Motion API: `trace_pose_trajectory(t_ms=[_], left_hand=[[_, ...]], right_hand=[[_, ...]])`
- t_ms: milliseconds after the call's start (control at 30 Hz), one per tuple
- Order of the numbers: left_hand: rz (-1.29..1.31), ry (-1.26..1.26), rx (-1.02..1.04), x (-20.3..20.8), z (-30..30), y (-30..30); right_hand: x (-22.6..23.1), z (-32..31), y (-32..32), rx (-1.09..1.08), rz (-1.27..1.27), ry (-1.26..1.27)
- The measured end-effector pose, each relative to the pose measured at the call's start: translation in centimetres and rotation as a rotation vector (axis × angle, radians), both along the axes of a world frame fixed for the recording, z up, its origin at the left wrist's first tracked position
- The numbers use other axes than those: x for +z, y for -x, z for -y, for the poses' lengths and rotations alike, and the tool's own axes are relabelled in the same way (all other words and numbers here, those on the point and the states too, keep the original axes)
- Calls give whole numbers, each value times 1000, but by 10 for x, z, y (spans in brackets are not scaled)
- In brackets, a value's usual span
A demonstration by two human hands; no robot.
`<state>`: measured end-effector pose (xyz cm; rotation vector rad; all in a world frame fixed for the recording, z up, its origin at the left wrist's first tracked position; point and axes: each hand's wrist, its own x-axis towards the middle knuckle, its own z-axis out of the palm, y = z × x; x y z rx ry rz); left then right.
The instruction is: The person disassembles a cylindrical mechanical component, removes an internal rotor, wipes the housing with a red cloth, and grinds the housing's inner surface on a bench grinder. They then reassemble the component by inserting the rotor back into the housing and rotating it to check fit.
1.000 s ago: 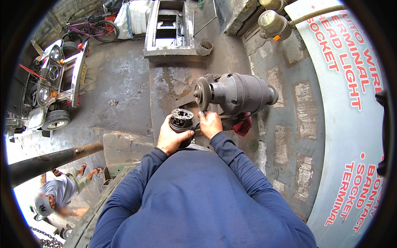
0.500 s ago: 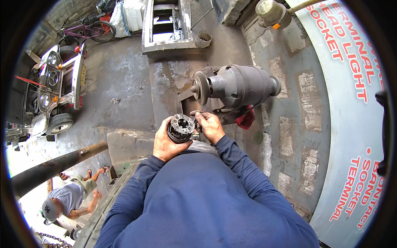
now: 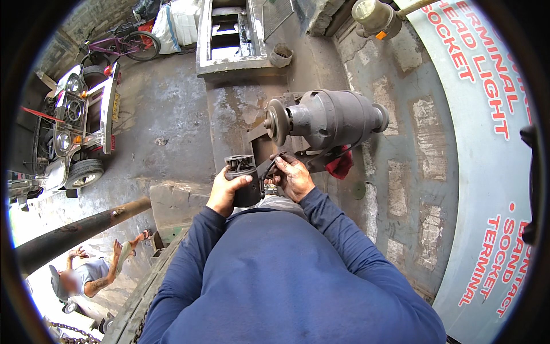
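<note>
My left hand (image 3: 222, 192) is wrapped round a dark cylindrical metal housing (image 3: 247, 194), which looks like part of a motor. It is held upright in front of my body, and an open, slotted section shows at its top. Close on its right, my right hand (image 3: 295, 180) has thumb and fingers pinched together. A thin dark strip, perhaps a cable (image 3: 267, 170), runs between those fingers and the housing; its ends are hard to make out. Just beyond my hands stands a grey bench grinder (image 3: 338, 120) with a round wheel (image 3: 277, 121) at its left end.
A red cloth (image 3: 340, 165) hangs below the grinder. At left are a parked vehicle (image 3: 86, 120), a thick dark pole (image 3: 86, 229) and a seated person (image 3: 94, 274) in a cap. A metal-framed box (image 3: 232, 64) and a small can (image 3: 281, 55) stand ahead. A large sign (image 3: 481, 172) lines the right.
My left hand has tipped the housing, so its side faces me instead of its round, holed end. My right hand stays beside it, still pinching. The person at left has shifted posture.
</note>
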<state>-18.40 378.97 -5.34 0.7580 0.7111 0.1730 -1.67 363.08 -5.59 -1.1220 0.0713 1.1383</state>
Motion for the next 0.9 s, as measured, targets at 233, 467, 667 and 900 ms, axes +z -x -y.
trace_pose_trajectory(t_ms=[233,467,667,900], left_hand=[[-6,605,-92,-14,4,-16],[61,686,-74,-18,8,-18],[74,674,-25,-12,3,-17],[102,720,-37,-15,-4,-17]], right_hand=[[-3,0,-5,-14,387,318],[-4,-11,-2,24,533,391],[14,-20,-2,-7,572,347],[10,-27,-3,-12,708,404]])
